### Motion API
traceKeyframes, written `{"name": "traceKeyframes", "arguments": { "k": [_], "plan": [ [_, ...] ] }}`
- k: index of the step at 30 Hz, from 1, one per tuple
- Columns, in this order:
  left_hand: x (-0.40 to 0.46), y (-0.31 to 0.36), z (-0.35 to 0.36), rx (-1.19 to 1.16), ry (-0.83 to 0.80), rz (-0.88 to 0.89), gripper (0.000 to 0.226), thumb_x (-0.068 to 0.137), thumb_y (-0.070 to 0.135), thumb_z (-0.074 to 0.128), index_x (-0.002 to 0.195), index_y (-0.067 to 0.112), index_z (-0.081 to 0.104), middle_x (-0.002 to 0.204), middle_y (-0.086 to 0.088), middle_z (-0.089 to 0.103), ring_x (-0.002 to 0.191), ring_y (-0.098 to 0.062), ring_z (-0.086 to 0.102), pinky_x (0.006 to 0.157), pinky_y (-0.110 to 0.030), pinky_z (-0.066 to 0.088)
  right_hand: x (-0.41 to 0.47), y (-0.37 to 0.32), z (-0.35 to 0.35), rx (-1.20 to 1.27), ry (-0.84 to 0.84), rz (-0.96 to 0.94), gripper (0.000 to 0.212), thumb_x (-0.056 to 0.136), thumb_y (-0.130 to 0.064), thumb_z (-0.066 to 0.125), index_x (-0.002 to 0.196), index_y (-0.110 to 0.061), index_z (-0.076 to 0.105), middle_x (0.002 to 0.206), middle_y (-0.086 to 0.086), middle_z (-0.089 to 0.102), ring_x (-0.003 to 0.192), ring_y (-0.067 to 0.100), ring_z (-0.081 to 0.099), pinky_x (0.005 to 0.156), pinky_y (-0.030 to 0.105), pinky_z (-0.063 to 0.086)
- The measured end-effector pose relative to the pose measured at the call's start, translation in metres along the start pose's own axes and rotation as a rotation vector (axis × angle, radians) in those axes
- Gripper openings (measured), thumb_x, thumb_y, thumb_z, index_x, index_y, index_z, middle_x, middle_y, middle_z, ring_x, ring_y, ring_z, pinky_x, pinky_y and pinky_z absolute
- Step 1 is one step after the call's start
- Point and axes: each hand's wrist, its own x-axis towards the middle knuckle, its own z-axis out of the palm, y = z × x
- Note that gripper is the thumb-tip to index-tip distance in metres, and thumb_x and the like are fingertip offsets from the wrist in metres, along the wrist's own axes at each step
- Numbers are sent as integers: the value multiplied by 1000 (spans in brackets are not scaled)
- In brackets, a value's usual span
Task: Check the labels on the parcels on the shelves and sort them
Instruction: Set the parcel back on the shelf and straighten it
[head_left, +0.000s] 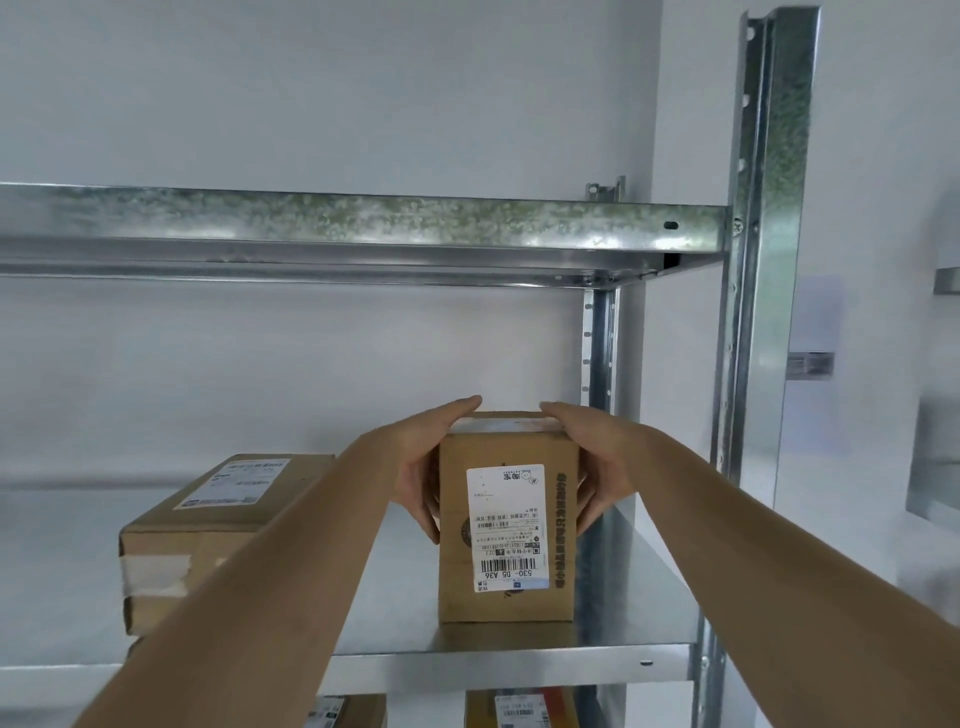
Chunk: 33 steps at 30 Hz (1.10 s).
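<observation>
An upright brown cardboard parcel (506, 519) with an upside-down white shipping label (507, 527) stands on the galvanised metal shelf (519, 662), clasped at its upper sides by the left hand (422, 467) and right hand (589, 462). A larger flat cardboard box (208, 525) sits well left.

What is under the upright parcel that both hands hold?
The upright parcel stands on the metal shelf, held by the left hand and right hand. One level below, another parcel shows partly; the rest is hidden.
</observation>
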Motion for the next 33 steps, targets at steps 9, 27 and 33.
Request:
{"name": "traceKeyframes", "arguments": {
  "k": [9,27,33],
  "plan": [
    [-4,-29,-4,-129,30,119,100,84,90,29,145,15,49,136,-25,59,128,-50,52,110,-76,27,-13,10,-1,27,27,-66,54,101,-49,45,115,2,56,111,35,65,107,59,60,96,74,45],
    [-39,-34,12,-198,50,397,37,99,49,59,112,17,74,103,-9,79,100,-32,73,84,-50,60,-6,50,5,368,4,-340,55,96,-68,46,123,-22,60,113,17,71,105,38,69,99,61,51],
    [-35,-19,28,27,278,538,13,95,27,67,90,16,63,100,-11,65,88,-23,61,82,-32,46,3,84,29,357,-23,-274,57,93,-68,52,125,-21,63,110,14,75,105,35,69,101,60,50]
  ]
}}
